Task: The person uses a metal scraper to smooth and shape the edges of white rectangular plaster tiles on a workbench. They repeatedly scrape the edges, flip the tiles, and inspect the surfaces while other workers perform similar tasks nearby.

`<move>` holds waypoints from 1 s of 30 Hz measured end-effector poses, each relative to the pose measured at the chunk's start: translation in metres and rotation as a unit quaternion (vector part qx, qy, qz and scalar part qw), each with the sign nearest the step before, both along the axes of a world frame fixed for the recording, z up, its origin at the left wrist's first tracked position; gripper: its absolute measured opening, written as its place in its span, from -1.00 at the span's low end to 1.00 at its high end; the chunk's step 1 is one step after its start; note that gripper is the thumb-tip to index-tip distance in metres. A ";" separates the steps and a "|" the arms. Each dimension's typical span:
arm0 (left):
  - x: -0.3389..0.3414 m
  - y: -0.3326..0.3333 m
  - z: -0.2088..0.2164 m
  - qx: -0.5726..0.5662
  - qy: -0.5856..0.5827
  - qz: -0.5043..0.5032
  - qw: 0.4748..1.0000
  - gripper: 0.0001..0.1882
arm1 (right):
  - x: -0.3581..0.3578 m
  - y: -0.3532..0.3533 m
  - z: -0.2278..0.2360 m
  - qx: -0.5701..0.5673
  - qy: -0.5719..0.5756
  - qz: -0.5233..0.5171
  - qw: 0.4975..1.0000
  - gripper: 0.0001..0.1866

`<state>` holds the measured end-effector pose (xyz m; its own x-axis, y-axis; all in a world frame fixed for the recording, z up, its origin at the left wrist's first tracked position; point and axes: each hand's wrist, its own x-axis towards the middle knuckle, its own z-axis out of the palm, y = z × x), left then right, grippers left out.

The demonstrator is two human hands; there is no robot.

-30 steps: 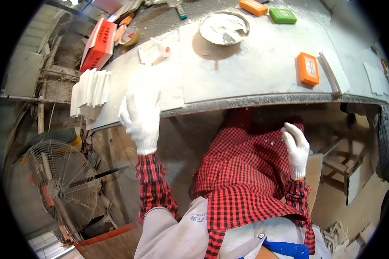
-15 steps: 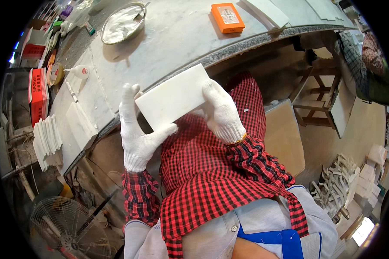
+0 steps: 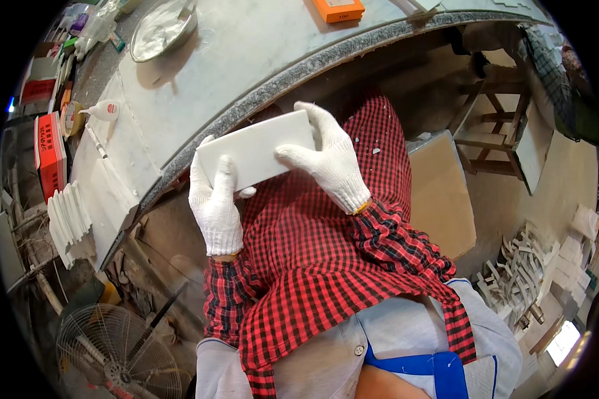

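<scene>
A white rectangular tile (image 3: 253, 147) with a smooth face is held between my two gloved hands, over my lap and close to the table's edge. My left hand (image 3: 214, 199) grips its left end, thumb on the upper face and fingers around the side and below. At the other end my right hand (image 3: 329, 156) lays its thumb on the face, while its fingers wrap the far right edge. Both hands wear white knit gloves. The underside of the tile is hidden.
The marble table (image 3: 226, 63) curves ahead with a rough grey edge. On it are a metal bowl (image 3: 163, 33) of white powder, an orange box (image 3: 339, 9) and a white squeeze bottle (image 3: 104, 110). Thin white slabs (image 3: 70, 216) stand at left. A fan (image 3: 116, 359) is lower left, a wooden stool (image 3: 499, 133) right.
My left hand, open beside the tile before, has closed on its left end. The right thumb has moved further onto the face. The view has shifted, so the table sits higher.
</scene>
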<state>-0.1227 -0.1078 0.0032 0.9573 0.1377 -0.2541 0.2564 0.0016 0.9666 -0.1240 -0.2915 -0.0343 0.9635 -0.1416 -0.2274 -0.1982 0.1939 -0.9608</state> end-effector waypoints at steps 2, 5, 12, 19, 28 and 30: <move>-0.005 -0.002 0.002 0.001 0.000 0.011 1.000 -0.51 | 0.002 0.003 0.003 -0.050 -0.014 -0.015 0.999 -0.35; -0.008 0.000 -0.005 -0.023 0.016 0.010 1.000 -0.45 | 0.007 0.001 -0.001 -0.013 -0.016 -0.012 1.000 -0.63; -0.009 -0.013 -0.013 -0.078 0.032 -0.005 0.996 -0.40 | 0.004 -0.013 -0.016 0.030 -0.015 -0.049 0.998 -0.52; -0.003 -0.024 -0.018 -0.152 0.024 -0.010 0.988 -0.42 | -0.008 -0.037 -0.027 0.148 -0.009 -0.024 0.989 -0.42; -0.004 -0.008 -0.039 -0.200 0.075 -0.002 0.977 -0.43 | -0.010 -0.037 -0.039 0.230 0.020 -0.028 0.973 -0.49; -0.004 -0.008 -0.040 -0.217 0.086 -0.010 0.972 -0.44 | -0.008 -0.036 -0.039 0.242 0.027 -0.026 0.969 -0.52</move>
